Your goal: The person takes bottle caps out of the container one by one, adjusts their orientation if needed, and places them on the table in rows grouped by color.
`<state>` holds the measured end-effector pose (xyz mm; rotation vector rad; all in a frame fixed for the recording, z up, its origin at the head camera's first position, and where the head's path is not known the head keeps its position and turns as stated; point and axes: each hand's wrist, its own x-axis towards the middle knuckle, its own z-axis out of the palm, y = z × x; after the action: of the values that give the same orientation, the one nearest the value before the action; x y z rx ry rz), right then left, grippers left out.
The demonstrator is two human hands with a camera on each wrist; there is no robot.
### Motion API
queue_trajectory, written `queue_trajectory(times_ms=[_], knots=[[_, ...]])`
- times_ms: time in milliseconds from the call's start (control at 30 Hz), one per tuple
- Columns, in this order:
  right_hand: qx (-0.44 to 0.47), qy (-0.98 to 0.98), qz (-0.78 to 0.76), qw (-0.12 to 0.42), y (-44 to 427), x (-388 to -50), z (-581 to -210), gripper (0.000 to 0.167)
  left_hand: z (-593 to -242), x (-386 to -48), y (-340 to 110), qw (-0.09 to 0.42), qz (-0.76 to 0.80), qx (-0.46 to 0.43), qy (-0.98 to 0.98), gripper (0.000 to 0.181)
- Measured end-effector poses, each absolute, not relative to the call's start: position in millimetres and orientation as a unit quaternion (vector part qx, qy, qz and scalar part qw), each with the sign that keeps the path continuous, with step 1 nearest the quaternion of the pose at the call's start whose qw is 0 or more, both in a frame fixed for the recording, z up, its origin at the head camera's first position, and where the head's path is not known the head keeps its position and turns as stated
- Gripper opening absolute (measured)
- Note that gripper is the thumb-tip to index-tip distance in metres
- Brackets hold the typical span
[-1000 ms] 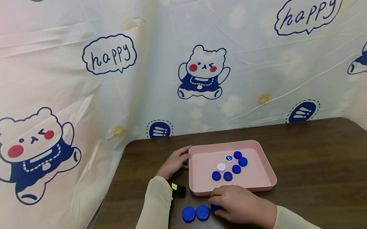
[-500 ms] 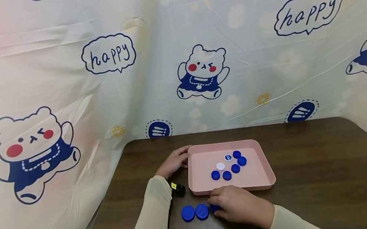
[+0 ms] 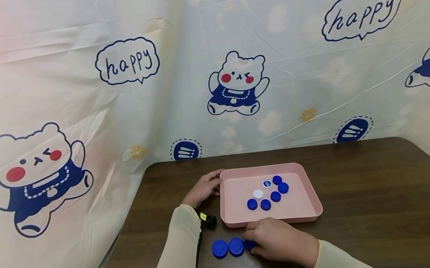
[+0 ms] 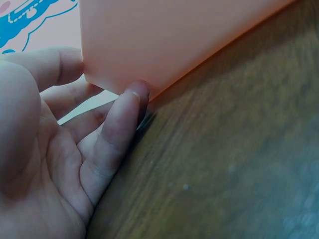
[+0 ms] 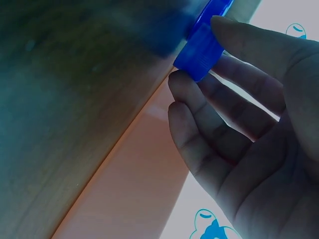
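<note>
In the head view, two blue bottle caps, the left one (image 3: 220,249) and the middle one (image 3: 236,247), lie side by side on the table in front of the pink tray (image 3: 295,219). My right hand (image 3: 279,238) pinches a third blue cap (image 5: 199,52) at the right end of that row, between thumb and fingertips. It meets the neighbouring cap, and the hand partly covers it from above. At the tray's far left corner, my left hand (image 3: 203,190) holds the tray, thumb and fingers against its wall (image 4: 164,40).
Inside the tray are several small blue caps, one of them the cap (image 3: 265,204), plus a white cap (image 3: 258,194) and a white-and-blue piece (image 3: 267,184). A black object with a yellow label (image 3: 208,220) is by my left wrist. A printed cloth (image 3: 226,19) hangs behind the table (image 3: 364,205).
My right hand has shifted very slightly left with its cap, against the middle cap. My left hand and the tray keep their places, while the head view drifts a little.
</note>
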<state>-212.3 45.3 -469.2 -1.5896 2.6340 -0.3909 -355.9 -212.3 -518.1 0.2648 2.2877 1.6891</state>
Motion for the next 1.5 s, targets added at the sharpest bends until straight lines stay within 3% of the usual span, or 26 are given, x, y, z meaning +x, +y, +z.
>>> queue_trajectory(times_ms=[933, 1200, 1500], knots=[[-0.509, 0.853, -0.109, 0.027, 40.4, -211.4, -469.1, 0.023, -519.0, -355.0, -211.9, 0.137, 0.590, 0.090, 0.790, 0.044], [-0.512, 0.852, -0.106, 0.028, 40.3, -212.0, -469.2, 0.022, -512.4, -353.9, -213.1, 0.157, 0.588, 0.097, 0.787, 0.048], [-0.509, 0.855, -0.099, 0.031, 38.9, -211.6, -470.2, 0.021, -518.4, -355.4, -212.5, 0.140, 0.591, 0.091, 0.789, 0.042]])
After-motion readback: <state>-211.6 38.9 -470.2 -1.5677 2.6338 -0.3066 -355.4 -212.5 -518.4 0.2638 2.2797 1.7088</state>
